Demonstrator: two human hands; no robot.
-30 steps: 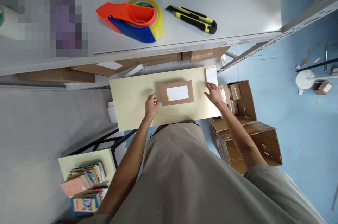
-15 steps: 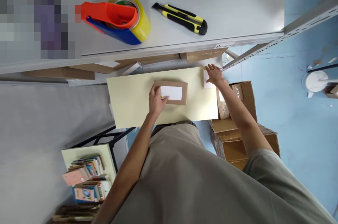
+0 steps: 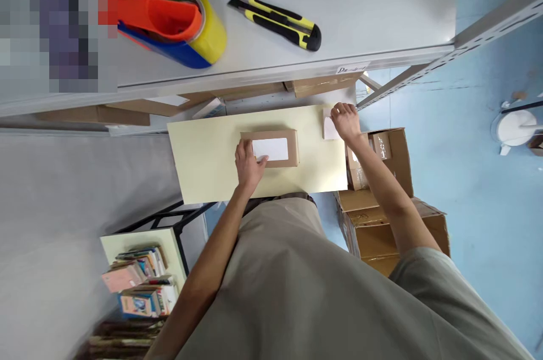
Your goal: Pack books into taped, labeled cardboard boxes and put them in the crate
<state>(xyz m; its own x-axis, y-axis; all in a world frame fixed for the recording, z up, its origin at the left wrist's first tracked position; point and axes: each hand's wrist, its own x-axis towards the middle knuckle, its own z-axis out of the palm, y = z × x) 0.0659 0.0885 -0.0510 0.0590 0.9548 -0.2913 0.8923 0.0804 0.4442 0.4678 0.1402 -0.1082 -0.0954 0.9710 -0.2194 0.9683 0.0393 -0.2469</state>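
Note:
A small brown cardboard box (image 3: 275, 148) with a white label lies in the middle of a pale yellow table (image 3: 207, 156). My left hand (image 3: 248, 162) rests flat on the box's near left corner, fingers over the label's edge. My right hand (image 3: 345, 121) is at the table's far right corner, fingers curled on a white sheet of labels (image 3: 327, 128) lying there.
A grey shelf (image 3: 360, 9) above the table carries a tape dispenser (image 3: 169, 24) and a yellow-black utility knife (image 3: 278, 22). Open cardboard boxes (image 3: 382, 190) stand on the blue floor to the right. A low shelf of books (image 3: 136, 286) is at lower left.
My left hand moved from beside the box onto its left corner. My right hand went from the table's right edge up to the white label sheet and curled on it.

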